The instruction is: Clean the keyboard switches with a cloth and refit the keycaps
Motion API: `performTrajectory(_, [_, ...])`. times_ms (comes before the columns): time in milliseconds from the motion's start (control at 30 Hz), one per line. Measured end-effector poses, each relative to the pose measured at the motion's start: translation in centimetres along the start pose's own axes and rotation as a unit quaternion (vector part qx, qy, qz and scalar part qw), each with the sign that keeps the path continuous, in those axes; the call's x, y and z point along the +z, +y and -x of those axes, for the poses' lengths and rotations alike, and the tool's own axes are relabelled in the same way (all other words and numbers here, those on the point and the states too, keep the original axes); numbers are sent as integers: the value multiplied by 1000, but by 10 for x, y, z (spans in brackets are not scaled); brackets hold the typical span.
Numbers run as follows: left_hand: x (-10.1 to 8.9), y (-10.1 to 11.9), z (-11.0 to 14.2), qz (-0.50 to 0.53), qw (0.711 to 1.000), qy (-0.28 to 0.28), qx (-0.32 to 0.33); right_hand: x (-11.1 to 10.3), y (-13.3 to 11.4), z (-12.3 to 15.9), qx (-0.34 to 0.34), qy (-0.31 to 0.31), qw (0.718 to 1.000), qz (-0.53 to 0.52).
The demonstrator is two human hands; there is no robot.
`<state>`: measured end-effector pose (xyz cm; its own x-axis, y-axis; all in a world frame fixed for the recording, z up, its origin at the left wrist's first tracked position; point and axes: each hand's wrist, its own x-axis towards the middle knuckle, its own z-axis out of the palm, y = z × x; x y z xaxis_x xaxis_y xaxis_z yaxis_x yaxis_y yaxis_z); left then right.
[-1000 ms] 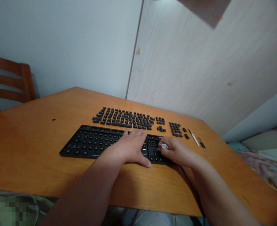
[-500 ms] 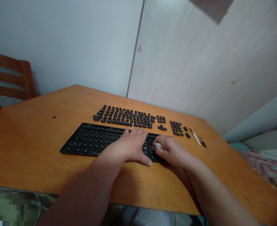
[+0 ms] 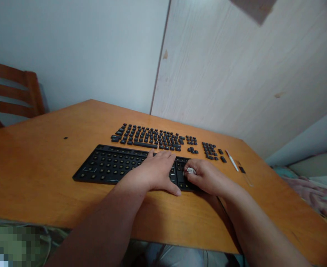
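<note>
A black keyboard (image 3: pixel 110 163) with its keycaps off lies near the middle of the table. Across its centre-right part rests my left hand (image 3: pixel 159 170), flat with the fingers spread and the thumb over the near edge. My right hand (image 3: pixel 200 174) is closed around a crumpled white wipe (image 3: pixel 191 171), pressed on the keyboard's right-hand section. Both hands hide part of the board. Behind it, the loose black keycaps (image 3: pixel 152 138) are laid out in keyboard order, with the long space bar (image 3: pixel 145 145) at their front.
A white pen-like tool (image 3: pixel 232 160) lies right of the keycaps, beside a small puller with wire loops (image 3: pixel 242 169). One small dark piece (image 3: pixel 66 138) sits at the left on the wooden table (image 3: pixel 41 167). A chair (image 3: pixel 13 89) stands at the far left.
My right hand, still closed on the white wipe, has shifted very slightly right along the keyboard. The left hand keeps its place on the board. The whole view has moved a little.
</note>
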<state>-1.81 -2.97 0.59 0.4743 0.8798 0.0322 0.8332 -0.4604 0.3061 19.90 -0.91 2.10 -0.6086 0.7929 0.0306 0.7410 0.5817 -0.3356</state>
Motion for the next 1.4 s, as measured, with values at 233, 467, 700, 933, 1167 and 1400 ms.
performTrajectory(233, [-2, 2, 0, -4, 1000, -10, -3, 4, -3, -1, -7, 24, 1000, 1])
performTrajectory(467, [-3, 2, 1, 1, 1000, -9, 2, -1, 0, -1, 14, 1, 1000, 9])
performTrajectory(700, [-1, -1, 1, -6, 1000, -4, 12, 6, -10, -1, -24, 17, 1000, 7])
performTrajectory(933, [-3, 1, 1, -10, 1000, -2, 13, 1, -1, 0, 9, 3, 1000, 13])
performTrajectory(1167, [-2, 0, 2, -6, 1000, 1, 13, 4, -7, -3, -13, 11, 1000, 9])
performTrajectory(1400, [-3, -1, 2, -7, 1000, -14, 9, 6, -5, -3, -5, 29, 1000, 3])
